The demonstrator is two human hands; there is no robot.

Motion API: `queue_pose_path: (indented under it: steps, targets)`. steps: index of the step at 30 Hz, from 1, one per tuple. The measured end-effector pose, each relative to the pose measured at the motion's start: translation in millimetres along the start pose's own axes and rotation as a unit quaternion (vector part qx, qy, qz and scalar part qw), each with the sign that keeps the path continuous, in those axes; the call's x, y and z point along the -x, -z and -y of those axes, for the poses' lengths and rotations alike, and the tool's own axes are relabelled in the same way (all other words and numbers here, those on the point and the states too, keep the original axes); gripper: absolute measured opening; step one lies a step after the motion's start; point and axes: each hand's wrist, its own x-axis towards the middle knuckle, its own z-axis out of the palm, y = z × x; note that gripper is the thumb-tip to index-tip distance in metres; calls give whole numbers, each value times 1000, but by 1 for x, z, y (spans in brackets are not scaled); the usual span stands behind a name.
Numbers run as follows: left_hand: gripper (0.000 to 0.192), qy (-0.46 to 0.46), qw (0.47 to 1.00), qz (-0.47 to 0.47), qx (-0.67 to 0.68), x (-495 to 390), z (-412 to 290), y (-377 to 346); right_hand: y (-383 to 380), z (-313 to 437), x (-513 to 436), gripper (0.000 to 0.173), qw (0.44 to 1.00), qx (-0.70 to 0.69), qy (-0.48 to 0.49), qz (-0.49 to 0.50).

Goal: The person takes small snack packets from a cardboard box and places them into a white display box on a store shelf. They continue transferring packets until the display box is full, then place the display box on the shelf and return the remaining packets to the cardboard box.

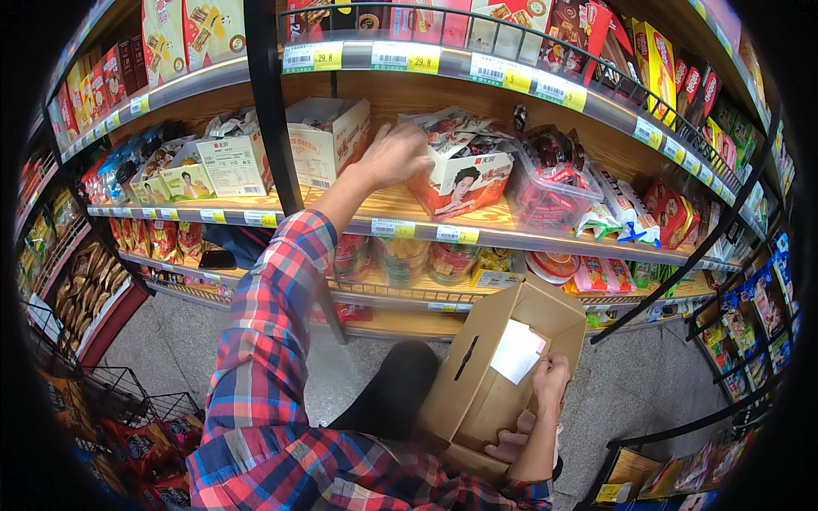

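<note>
My left hand (401, 153) reaches to the middle shelf, its fingers curled over the left rim of a white-and-red cardboard display box (463, 185). That box sits at an angle and bears a printed portrait. Small sealed snack packets (461, 131) fill it past the rim. Low in front of me, an open brown cardboard box (473, 345) with a slot in its side leans between my leg and the shelving. My right hand (551, 378) is closed on its right wall. Inside lie white paper sheets (513, 352) and a pinkish fabric thing (514, 439), partly hidden by my forearm.
Left of my hand, past a black upright post (271, 115), stand more display boxes (233, 160). A clear plastic bin (556, 191) of red packets is beside the display box. A wire guard (498, 29) edges the shelf above. A black phone (218, 259) lies on the lower shelf.
</note>
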Motion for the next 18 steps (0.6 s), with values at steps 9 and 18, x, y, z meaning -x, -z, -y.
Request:
queue_pose_path:
  steps: [9, 18]
  targets:
    - [35, 6, 960, -247, -131, 3, -62, -39, 5, 16, 1, 15, 999, 8, -18, 46]
    - [20, 22, 956, -286, -61, -21, -101, -69, -4, 7, 3, 16, 998, -10, -16, 67]
